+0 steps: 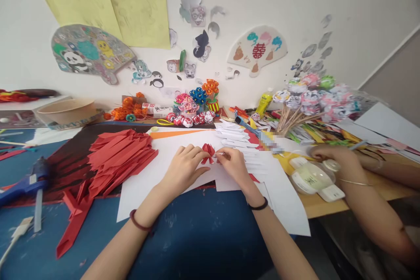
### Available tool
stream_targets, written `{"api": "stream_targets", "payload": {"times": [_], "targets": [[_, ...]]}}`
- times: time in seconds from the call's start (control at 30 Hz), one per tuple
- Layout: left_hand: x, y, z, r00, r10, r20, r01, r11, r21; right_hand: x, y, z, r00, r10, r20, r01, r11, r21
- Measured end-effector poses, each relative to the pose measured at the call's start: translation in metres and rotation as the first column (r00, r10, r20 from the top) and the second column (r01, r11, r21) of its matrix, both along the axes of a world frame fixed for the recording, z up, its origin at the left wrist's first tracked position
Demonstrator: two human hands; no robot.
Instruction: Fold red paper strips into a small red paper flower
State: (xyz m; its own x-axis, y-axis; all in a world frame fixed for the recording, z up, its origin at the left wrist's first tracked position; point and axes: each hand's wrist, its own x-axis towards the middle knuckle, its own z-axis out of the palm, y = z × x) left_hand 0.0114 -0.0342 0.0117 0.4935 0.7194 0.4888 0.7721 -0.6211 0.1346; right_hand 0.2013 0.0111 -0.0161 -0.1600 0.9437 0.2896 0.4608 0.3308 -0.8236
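A small red folded paper piece (208, 152) is held up over the white paper sheet (157, 183), between my two hands. My left hand (187, 164) grips its left side with the fingertips, the thumb stretched out below. At its right edge my right hand (233, 162) is closed in a pinch; a small white bit shows at those fingertips, too small to make out. To the left of my hands lies a heap of red folded paper strips (120, 157). White folded paper strips (234, 136) are stacked just behind and beside my right hand.
A blue glue gun (29, 179) and a white cable plug (22, 227) lie at the left. Paper flowers (198, 96) line the wall. At the right, another person's arm (367, 192) rests near a clear bottle (311, 178) and a bunch of paper flowers on sticks (311, 96).
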Motion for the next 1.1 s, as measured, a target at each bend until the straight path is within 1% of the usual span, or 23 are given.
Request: {"api": "stream_targets", "payload": {"times": [0.07, 0.13, 0.2, 0.3, 0.37, 0.4, 0.47, 0.5, 0.53, 0.6, 0.67, 0.73, 0.83, 1.0, 1.1], "targets": [[0.000, 0.001, -0.004, 0.999, 0.019, -0.043, -0.015, 0.996, 0.088, 0.000, 0.000, 0.000, 0.999, 0.052, 0.009, -0.052, 0.999, -0.015], [0.000, 0.000, -0.007, 0.998, 0.027, -0.062, -0.017, 0.987, 0.157, -0.001, 0.000, 0.000, 0.996, 0.063, 0.060, -0.063, 0.998, 0.006], [-0.001, 0.000, -0.009, 0.997, 0.034, -0.070, -0.020, 0.980, 0.200, -0.002, -0.001, -0.001, 0.992, 0.058, 0.110, -0.063, 0.997, 0.041], [-0.001, -0.002, -0.008, 0.995, 0.056, -0.080, -0.037, 0.973, 0.227, -0.005, -0.003, -0.002, 0.988, 0.043, 0.146, -0.054, 0.996, 0.067], [-0.002, -0.001, -0.008, 0.994, 0.079, -0.081, -0.060, 0.974, 0.220, -0.006, -0.006, -0.002, 0.985, -0.024, 0.172, 0.005, 0.994, 0.110], [-0.002, -0.001, -0.007, 0.993, 0.088, -0.078, -0.069, 0.975, 0.211, -0.007, -0.007, -0.001, 0.981, -0.080, 0.179, 0.052, 0.986, 0.158], [-0.003, -0.001, -0.006, 0.992, 0.094, -0.079, -0.078, 0.979, 0.188, -0.008, -0.011, 0.000, 0.969, -0.183, 0.166, 0.129, 0.948, 0.291], [-0.003, 0.000, -0.006, 0.992, 0.096, -0.081, -0.080, 0.980, 0.182, -0.008, -0.013, 0.000, 0.967, -0.207, 0.148, 0.142, 0.922, 0.360], [-0.004, 0.000, -0.006, 0.991, 0.098, -0.087, -0.081, 0.980, 0.180, -0.008, -0.014, 0.001, 0.971, -0.203, 0.129, 0.132, 0.898, 0.420], [-0.006, 0.000, -0.006, 0.989, 0.109, -0.100, -0.089, 0.978, 0.191, -0.007, -0.017, 0.001, 0.986, -0.122, 0.113, 0.049, 0.862, 0.505], [-0.007, 0.001, -0.006, 0.986, 0.121, -0.111, -0.097, 0.974, 0.206, -0.006, -0.018, 0.001, 0.991, -0.016, 0.133, -0.062, 0.826, 0.561], [-0.007, 0.001, -0.005, 0.984, 0.119, -0.130, -0.090, 0.973, 0.211, -0.006, -0.019, 0.000, 0.985, 0.051, 0.166, -0.140, 0.798, 0.586], [-0.004, 0.002, -0.006, 0.983, 0.098, -0.155, -0.067, 0.979, 0.193, -0.006, -0.019, -0.003, 0.983, 0.072, 0.171, -0.159, 0.802, 0.576], [0.004, 0.004, -0.011, 0.990, 0.083, -0.117, -0.064, 0.985, 0.158, -0.004, -0.016, -0.007, 0.992, 0.049, 0.118, -0.107, 0.821, 0.561], [0.005, 0.006, -0.013, 0.992, 0.074, -0.103, -0.060, 0.989, 0.133, -0.003, -0.014, -0.008, 0.991, 0.077, 0.110, -0.125, 0.822, 0.555]]}}
